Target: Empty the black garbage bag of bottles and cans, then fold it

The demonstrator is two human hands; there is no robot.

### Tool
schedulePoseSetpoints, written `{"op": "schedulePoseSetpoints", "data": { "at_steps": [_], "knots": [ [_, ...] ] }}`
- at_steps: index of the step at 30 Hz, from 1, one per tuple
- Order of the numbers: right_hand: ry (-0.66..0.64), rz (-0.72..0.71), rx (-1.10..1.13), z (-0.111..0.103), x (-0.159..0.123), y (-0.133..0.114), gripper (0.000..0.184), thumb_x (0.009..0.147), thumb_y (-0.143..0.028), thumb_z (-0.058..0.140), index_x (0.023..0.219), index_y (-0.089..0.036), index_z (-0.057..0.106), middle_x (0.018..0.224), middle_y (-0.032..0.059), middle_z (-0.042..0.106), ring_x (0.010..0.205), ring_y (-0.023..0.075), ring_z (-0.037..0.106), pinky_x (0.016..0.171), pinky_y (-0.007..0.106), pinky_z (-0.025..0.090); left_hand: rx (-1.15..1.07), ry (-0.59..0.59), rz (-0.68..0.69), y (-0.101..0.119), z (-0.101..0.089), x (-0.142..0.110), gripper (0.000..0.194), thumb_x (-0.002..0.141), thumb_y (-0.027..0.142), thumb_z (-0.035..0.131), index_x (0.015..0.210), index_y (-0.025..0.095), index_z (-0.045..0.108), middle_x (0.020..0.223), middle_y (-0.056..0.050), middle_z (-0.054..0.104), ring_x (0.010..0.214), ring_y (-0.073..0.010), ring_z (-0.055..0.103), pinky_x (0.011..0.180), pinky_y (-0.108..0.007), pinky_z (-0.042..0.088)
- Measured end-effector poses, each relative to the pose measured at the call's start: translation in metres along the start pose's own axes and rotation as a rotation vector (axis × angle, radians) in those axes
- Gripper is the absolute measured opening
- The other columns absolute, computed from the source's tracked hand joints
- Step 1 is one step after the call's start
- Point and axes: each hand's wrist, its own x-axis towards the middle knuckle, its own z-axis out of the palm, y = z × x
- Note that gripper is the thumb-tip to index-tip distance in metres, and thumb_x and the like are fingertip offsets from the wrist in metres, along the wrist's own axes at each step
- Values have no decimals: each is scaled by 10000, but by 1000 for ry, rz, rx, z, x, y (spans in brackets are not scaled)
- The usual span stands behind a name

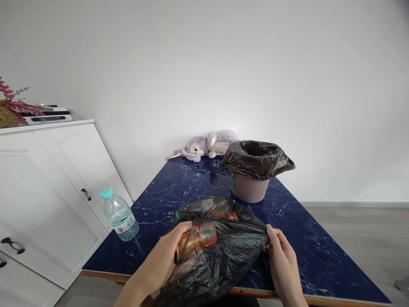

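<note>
A thin black plastic bag (236, 247) lies bunched at the front of the table, with orange and red packaging (200, 241) showing through its film. My left hand (169, 249) grips the bag's left side, its fingers partly hidden behind the packaging and film. At the right corner, my right hand (281, 253) pinches the bag's edge between thumb and fingers, stretching the plastic. Just behind the bag stands a pinkish bin (251, 189), its rim draped with a black liner (260, 160).
A water bottle (121, 217) with a teal cap stands at the left edge of the blue marbled table (172, 183). A grey plush toy (204, 145) lies against the wall at the back. Left of the table is a white cabinet (51, 187).
</note>
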Motion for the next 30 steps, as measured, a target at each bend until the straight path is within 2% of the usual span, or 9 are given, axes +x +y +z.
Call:
{"op": "schedulePoseSetpoints", "data": {
  "at_steps": [4,6,8,10,13,17,19,25,30],
  "knots": [
    [33,36,178,1,-1,-3,468,848,-667,775,783,-251,571,749,-43,492,695,154,411,571,258,375,201,106,8,-4,-49,-7,523,990,431,652,1483,357,494,1522,-45,626,1273,-266,696,990,-301,579],
    [30,65,240,3,-2,-4,460,818,-648,817,797,-253,583,764,-43,520,718,155,431,585,250,392,356,199,17,-8,-72,-5,466,1003,443,605,1445,333,507,1485,-51,640,1187,-255,728,915,-289,583],
    [26,84,262,3,-3,-5,460,800,-645,839,805,-254,597,770,-46,529,724,153,430,587,243,393,492,231,-11,-10,-92,0,426,1007,489,567,1393,312,541,1441,-59,655,1033,-246,762,786,-286,573],
    [21,101,249,3,-3,-6,462,801,-652,838,805,-252,608,779,-43,542,734,154,443,594,241,395,584,183,-76,-10,-108,10,411,1000,533,537,1336,298,575,1389,-60,677,903,-239,763,673,-289,530],
    [11,112,208,2,-4,-6,462,818,-670,813,806,-248,627,794,-31,568,755,165,476,612,250,406,671,26,-212,-11,-126,30,441,968,565,520,1300,283,592,1285,-64,723,821,-262,746,599,-305,457],
    [-12,79,161,2,-5,-7,476,831,-692,783,804,-237,644,798,-21,566,760,169,470,644,255,422,744,-245,-314,-23,-138,64,322,899,435,575,1162,255,620,1136,-72,745,872,-285,719,651,-316,440],
    [-20,65,131,2,-5,-7,490,830,-705,773,800,-233,645,791,-23,548,757,167,452,660,251,429,751,-336,-332,-33,-139,79,290,864,385,610,1119,247,622,1119,-78,735,919,-286,707,670,-311,444],
    [-38,72,63,2,-6,-7,520,828,-742,744,796,-237,627,786,-21,523,778,178,450,668,243,429,736,-416,-381,-59,-139,105,407,755,430,750,1102,237,661,1111,-84,734,903,-279,698,700,-303,485],
    [-50,72,23,1,-6,-8,513,847,-744,717,801,-241,627,809,-15,539,784,183,464,677,248,439,736,-428,-378,-77,-140,111,422,726,426,757,1091,232,666,1041,-76,746,984,-304,682,747,-313,502]
  ]
}}
